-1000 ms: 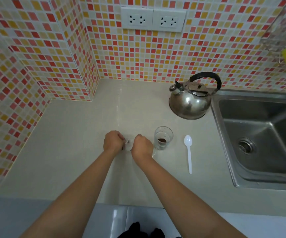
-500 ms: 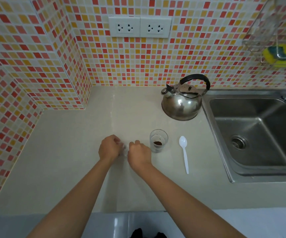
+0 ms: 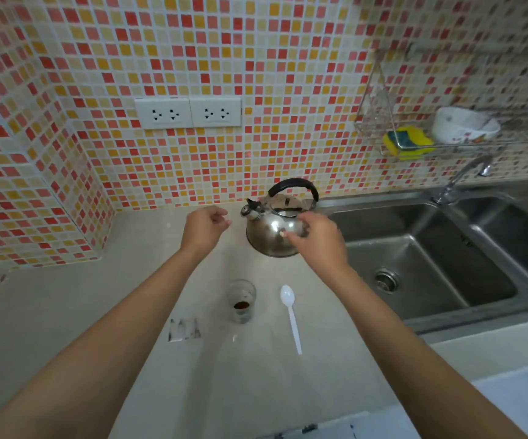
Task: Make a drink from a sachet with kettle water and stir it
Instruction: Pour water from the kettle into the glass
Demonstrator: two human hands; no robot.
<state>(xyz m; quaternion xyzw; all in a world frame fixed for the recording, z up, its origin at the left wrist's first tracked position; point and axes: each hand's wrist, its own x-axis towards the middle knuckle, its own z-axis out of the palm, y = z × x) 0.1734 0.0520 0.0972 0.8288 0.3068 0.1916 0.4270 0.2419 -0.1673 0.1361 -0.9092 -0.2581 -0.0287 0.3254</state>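
Glass [image 3: 241, 300] holds brown powder; our empty, loosely curled hands left [image 3: 204, 228], right [image 3: 318, 240] have moved from sachet [image 3: 184, 329] toward kettle [image 3: 273, 228].

head camera looks forward and down over the counter [image 3: 66, 312].

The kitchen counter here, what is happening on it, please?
A person is making a drink. Brown powder already lies in the small glass, and the emptied sachet lies flat beside it. Both hands are empty and reach toward the steel kettle at the back: the right hand is in front of its body, the left hand is beside its spout. No water is poured yet. The white plastic spoon lies unused on the counter.
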